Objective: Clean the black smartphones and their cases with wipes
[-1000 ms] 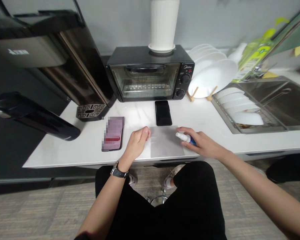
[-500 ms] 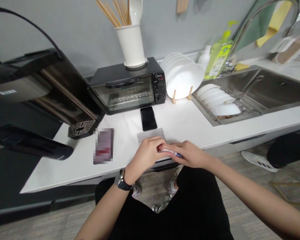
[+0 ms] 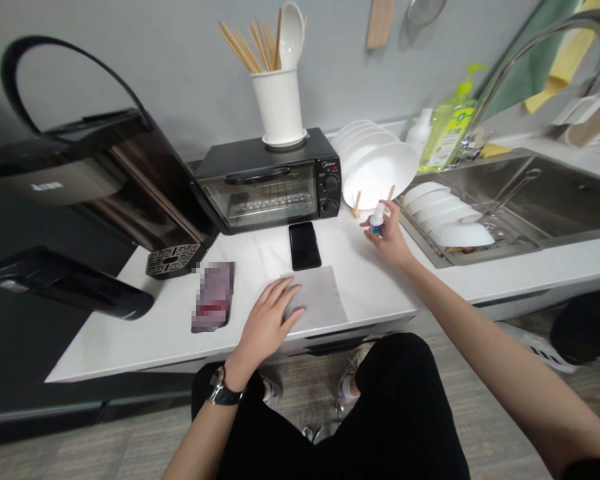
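Observation:
My left hand (image 3: 269, 320) lies with spread fingers at the left edge of a grey cloth (image 3: 323, 297), which is flat on the white counter. In my right hand (image 3: 393, 239) is a small spray bottle (image 3: 377, 219) with a white top and a blue label, held upright in front of the plate rack. A black phone (image 3: 305, 245) lies just behind the cloth, screen up. To the left of my left hand lies a second phone (image 3: 215, 293), its screen blurred out.
Behind stand a toaster oven (image 3: 270, 190) topped by a white utensil holder (image 3: 280, 107), and racked white plates (image 3: 380, 173). A black drink machine (image 3: 170, 193) and a dark bottle (image 3: 80, 287) are at left. The sink (image 3: 555, 193) holds bowls (image 3: 460, 233).
My hands were together over the cloth and have parted. My right hand has moved right and back with the spray bottle; my left has shifted left, its fingers spread, uncovering the cloth.

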Demonstrator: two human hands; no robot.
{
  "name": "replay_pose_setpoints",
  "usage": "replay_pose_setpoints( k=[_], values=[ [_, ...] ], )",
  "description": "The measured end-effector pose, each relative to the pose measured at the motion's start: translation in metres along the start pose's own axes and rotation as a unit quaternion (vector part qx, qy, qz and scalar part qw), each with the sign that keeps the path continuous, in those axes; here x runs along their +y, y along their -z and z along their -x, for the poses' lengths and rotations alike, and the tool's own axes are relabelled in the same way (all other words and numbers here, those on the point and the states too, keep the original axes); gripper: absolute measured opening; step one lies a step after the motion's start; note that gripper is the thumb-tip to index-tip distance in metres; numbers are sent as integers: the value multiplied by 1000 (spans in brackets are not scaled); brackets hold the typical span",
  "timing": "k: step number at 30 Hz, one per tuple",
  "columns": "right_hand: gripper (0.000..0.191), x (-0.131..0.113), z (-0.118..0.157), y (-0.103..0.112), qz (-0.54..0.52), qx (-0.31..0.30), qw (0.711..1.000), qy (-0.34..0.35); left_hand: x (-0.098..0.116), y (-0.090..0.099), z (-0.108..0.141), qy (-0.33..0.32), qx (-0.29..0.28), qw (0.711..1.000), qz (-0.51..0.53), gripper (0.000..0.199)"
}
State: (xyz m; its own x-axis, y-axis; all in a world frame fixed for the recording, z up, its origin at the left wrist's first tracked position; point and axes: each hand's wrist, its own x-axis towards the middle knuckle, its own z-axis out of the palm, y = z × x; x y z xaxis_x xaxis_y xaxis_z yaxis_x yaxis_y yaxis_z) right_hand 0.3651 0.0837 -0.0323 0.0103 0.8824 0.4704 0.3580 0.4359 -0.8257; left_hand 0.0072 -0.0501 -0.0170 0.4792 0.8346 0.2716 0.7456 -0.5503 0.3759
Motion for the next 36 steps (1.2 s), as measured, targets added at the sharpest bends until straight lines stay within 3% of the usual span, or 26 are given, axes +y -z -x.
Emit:
replay_pose_setpoints(
  k=[5, 8, 10, 11, 13, 15, 17, 21, 26, 31, 36],
  values=[
    [96, 22, -3, -1, 44, 18, 998, -35, 0, -2, 3, -5, 11, 1000, -5, 47],
    [94, 4, 24, 6, 114, 135, 984, -19, 0, 2, 8, 4, 30, 999, 9, 47],
    [70, -18, 47, 5, 160, 211, 964, 3, 0, 5, 8, 12, 41, 999, 20, 46],
    [56, -30, 58, 2, 167, 190, 967, 14, 0, 6, 5, 16, 42, 999, 23, 46],
    [27, -54, 75, -12, 158, 44, 986, 44, 0, 7, -8, 22, 36, 999, 22, 48],
    [20, -73, 85, -32, 132, -98, 983, 75, -1, 6, -30, 9, 22, 1000, -4, 51],
    [22, -84, 89, -52, 118, -168, 973, 102, -2, 3, -54, -10, 7, 999, -31, 53],
    [19, -90, 96, -66, 161, -198, 956, 143, -13, 0, -84, -29, -33, 998, -52, 46],
    [19, -87, 105, -53, 186, -217, 946, 151, -34, 10, -82, 38, 19, 998, -40, 29],
    [20, -86, 104, -51, 159, -213, 955, 134, -47, 9, -95, 65, 25, 994, -84, 60],
    [21, -88, 104, -54, 140, -220, 957, 125, -57, 2, -118, 61, 21, 997, -39, 76]
  ],
)
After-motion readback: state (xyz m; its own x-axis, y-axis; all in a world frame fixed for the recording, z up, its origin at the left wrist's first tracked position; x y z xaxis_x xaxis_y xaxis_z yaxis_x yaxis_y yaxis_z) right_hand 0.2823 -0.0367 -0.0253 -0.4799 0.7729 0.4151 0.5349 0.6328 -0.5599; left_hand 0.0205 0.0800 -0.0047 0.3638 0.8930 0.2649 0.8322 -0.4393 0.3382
